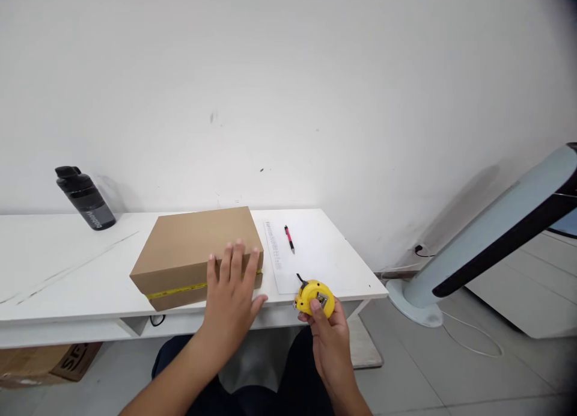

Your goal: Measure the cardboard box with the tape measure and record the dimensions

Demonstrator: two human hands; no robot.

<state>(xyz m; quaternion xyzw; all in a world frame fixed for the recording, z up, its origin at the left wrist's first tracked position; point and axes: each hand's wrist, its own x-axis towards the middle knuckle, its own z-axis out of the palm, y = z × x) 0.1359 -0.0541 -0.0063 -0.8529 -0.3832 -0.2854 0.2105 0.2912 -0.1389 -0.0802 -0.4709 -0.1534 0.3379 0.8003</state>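
A closed brown cardboard box (198, 238) sits on the white table, with a yellow strip (178, 291) running along its front side. My left hand (232, 287) lies on the box's front right part, fingers stretched and spread over the top edge. At the table's front edge my right hand (329, 332) grips a yellow tape measure (315, 298), thumb on its face; a short black strap hangs off the tape's case. Between the box and the table's right end lies a white sheet of paper (293, 275), with a red and black pen (289, 240) on it.
A dark water bottle (85, 198) stands at the back left of the white table (58, 272) by the wall. To the right, a tall pale-blue tower appliance (496, 235) rises from the floor. A cardboard carton (40, 363) is under the table at left.
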